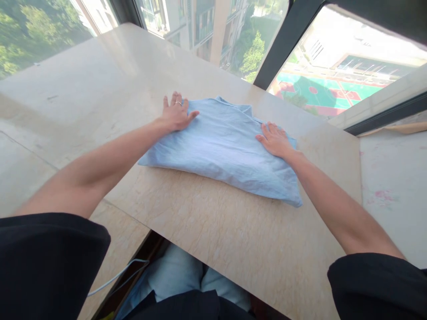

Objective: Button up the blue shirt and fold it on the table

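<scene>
A light blue folded cloth item [220, 149], thick like a pillow or a folded garment, lies on the stone-topped sill; its exact kind is unclear. Loose layered edges show along its far side. My left hand [175, 113], with a ring on one finger, rests on its far left corner, fingers spread and thumb out over the fabric. On the far right part lies my right hand [275, 140], palm down with the fingers stretched. Neither hand grips the cloth.
The beige stone surface [213, 213] runs up to windows with dark frames [273, 49]. A pale wall [390, 178] bounds it on the right. Below the near edge, a white cable [116, 276] hangs by an open space where my legs are.
</scene>
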A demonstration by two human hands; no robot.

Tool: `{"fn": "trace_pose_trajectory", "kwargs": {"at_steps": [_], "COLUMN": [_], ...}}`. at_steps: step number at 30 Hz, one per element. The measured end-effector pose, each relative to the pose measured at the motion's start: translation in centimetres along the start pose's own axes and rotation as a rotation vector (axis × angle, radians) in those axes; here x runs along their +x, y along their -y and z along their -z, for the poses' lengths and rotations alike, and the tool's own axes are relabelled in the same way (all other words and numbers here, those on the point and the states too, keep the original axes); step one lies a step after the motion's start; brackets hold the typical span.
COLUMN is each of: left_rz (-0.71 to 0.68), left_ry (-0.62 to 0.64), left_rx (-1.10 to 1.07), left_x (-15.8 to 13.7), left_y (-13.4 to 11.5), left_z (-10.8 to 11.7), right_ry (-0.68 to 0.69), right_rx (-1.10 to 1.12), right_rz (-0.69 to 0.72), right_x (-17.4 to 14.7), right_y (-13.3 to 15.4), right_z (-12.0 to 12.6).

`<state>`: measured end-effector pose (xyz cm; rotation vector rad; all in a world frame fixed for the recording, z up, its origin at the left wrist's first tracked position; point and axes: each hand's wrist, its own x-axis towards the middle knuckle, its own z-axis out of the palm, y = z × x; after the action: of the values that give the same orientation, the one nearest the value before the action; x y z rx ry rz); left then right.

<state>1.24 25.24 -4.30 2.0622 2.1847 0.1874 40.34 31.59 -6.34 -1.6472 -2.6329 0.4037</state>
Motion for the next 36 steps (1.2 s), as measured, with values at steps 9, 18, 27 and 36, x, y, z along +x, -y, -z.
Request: {"fn": "trace_pose_trajectory", "kwargs": {"at_steps": [9,18,27,36], "left_rz": [-0.404,-0.136,0.075,0.552], "left_ry": [0.081,0.017,-0.009,0.034], "left_rx": [-0.074,0.033,-0.010,-0.748], "left_x": [-10.7,-12.5,-13.8,-10.6], "left_y": [-10.3,-1.2,4.2,1.8], "left_z": [-1.9,-2.0,-1.3,2.4], "right_ry": [-0.157,-0.139,-0.149,-0.141], "right_rx": [0.142,-0.075,-0.117,0.123], "right_rz": [0.173,0.158,-0.009,0.013], "right_x": [-8.4,-13.6,-17.6,-13.0], "right_y": [16.1,12.1,5.9,8.6], "right_z": [-2.1,-4.8,-4.1,0.4]}}
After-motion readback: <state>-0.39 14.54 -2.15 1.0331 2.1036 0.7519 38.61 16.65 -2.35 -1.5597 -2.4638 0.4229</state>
